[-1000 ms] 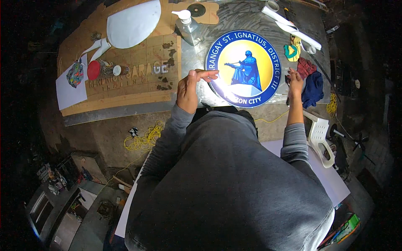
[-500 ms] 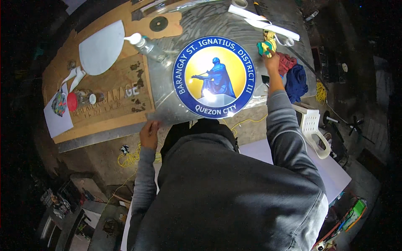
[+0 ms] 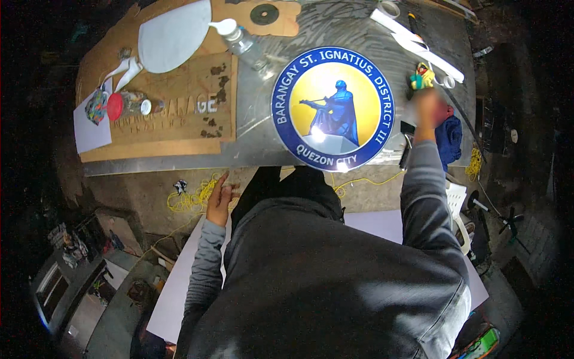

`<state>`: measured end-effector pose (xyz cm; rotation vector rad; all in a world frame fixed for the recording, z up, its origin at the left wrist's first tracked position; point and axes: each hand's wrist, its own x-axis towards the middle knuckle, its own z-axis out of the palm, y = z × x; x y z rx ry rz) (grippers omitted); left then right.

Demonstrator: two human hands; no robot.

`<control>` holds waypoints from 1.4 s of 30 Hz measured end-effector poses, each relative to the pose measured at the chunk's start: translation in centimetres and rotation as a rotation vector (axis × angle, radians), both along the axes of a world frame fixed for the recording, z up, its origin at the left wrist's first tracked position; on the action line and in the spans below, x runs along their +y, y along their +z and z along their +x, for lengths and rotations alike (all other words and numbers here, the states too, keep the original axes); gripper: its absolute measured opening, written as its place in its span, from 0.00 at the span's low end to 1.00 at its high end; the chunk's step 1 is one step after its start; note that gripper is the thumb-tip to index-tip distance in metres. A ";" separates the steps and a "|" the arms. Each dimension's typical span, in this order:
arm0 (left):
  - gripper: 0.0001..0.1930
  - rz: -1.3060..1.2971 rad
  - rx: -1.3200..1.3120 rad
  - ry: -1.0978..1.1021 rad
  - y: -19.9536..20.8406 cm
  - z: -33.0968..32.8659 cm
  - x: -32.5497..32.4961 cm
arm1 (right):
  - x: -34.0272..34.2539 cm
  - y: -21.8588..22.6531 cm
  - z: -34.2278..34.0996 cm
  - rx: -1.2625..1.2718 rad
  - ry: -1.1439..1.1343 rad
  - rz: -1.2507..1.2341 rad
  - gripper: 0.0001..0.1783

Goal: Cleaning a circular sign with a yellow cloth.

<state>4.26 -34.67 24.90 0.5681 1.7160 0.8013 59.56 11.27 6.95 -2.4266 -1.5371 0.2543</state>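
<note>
A round sign [image 3: 287, 128] with a dark blue rim, white lettering and a blue cloaked figure on yellow lies flat on the metal table [image 3: 257, 143]. My right hand [image 3: 427, 109], smeared by motion, is to the right of the sign over a dark red cloth [image 3: 443, 113]. A yellow and green cloth [image 3: 422, 79] lies just beyond that hand; its fingers do not show clearly. Beside the red cloth is a dark blue cloth [image 3: 449, 140]. Below the table's front edge, my left hand [image 3: 220, 202] holds nothing, its fingers apart.
A clear pump bottle [image 3: 245, 48] stands left of the sign. Farther left are a wooden stencil board [image 3: 179, 90], a red-lidded jar [image 3: 115, 106] and a white rounded sheet [image 3: 173, 37]. White strips [image 3: 412, 42] lie at the far right. Yellow cord [image 3: 194, 197] is on the floor.
My right hand has left the yellow and green cloth and come nearer, over the red cloth. My left hand has moved off the table's edge. The view has shifted.
</note>
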 end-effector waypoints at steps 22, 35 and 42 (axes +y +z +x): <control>0.28 0.726 -0.167 -0.245 10.0 -2.6 7.1 | -29.1 30.5 -43.0 1.194 0.866 -0.019 0.13; 0.29 0.815 -0.406 -0.081 9.4 -6.9 5.4 | -28.7 31.2 -48.0 1.624 0.564 -0.515 0.12; 0.31 0.769 -0.616 -0.100 11.1 -8.3 6.1 | -28.2 31.2 -48.1 1.846 0.463 -0.478 0.14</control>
